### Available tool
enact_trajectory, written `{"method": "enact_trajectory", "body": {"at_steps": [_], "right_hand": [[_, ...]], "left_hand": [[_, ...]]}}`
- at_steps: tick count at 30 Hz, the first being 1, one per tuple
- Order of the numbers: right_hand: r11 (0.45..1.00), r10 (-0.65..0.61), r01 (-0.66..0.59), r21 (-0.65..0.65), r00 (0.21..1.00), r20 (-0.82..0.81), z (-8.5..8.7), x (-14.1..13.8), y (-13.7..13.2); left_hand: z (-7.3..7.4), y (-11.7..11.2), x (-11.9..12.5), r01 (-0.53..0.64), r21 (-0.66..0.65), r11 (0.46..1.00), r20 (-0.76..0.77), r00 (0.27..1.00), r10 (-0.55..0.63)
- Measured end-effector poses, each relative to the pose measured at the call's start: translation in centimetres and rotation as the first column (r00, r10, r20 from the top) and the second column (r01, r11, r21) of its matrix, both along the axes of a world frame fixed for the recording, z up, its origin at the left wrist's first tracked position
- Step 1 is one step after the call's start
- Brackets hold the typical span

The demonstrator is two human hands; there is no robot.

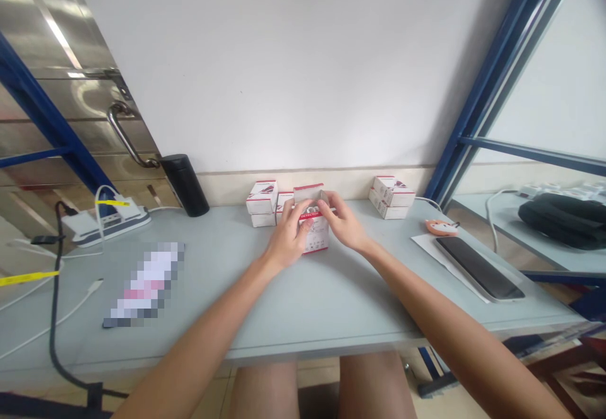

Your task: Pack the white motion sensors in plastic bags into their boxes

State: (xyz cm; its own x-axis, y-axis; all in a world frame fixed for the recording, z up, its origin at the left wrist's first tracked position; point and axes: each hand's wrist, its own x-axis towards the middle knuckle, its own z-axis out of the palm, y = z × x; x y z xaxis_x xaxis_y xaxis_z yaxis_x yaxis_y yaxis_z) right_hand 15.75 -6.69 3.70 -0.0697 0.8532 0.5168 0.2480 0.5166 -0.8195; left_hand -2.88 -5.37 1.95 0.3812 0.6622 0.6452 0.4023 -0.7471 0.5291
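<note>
A small white and red carton (pixel 316 237), printed with the word DETECTOR, stands upright near the middle of the table with its top flap raised. My left hand (pixel 288 237) wraps around its left side, thumb across the front face. At the upper right corner, my right hand (pixel 344 220) has thumb and fingers closed on the carton's edge by the opening. What lies inside the opening is mostly hidden by my fingers. Just behind my left hand is a stack of similar cartons (pixel 262 201), partly covered.
Two more cartons (pixel 391 197) are stacked at the back right. An orange object (pixel 441 227), a sheet of paper (pixel 428 245) and a phone (pixel 478 267) lie on the right. At the left are a black bottle (pixel 185 185), a power strip (pixel 113 226), cables and a blurred-out object (pixel 144 285).
</note>
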Motion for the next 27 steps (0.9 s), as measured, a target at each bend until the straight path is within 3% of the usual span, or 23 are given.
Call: {"method": "enact_trajectory", "body": {"at_steps": [27], "right_hand": [[1.000, -0.014, 0.015, -0.023, 1.000, 0.022, -0.05, 0.15, 0.15]], "left_hand": [[-0.07, 0.04, 0.06, -0.001, -0.005, 1.000, -0.009, 1.000, 0.001]]}}
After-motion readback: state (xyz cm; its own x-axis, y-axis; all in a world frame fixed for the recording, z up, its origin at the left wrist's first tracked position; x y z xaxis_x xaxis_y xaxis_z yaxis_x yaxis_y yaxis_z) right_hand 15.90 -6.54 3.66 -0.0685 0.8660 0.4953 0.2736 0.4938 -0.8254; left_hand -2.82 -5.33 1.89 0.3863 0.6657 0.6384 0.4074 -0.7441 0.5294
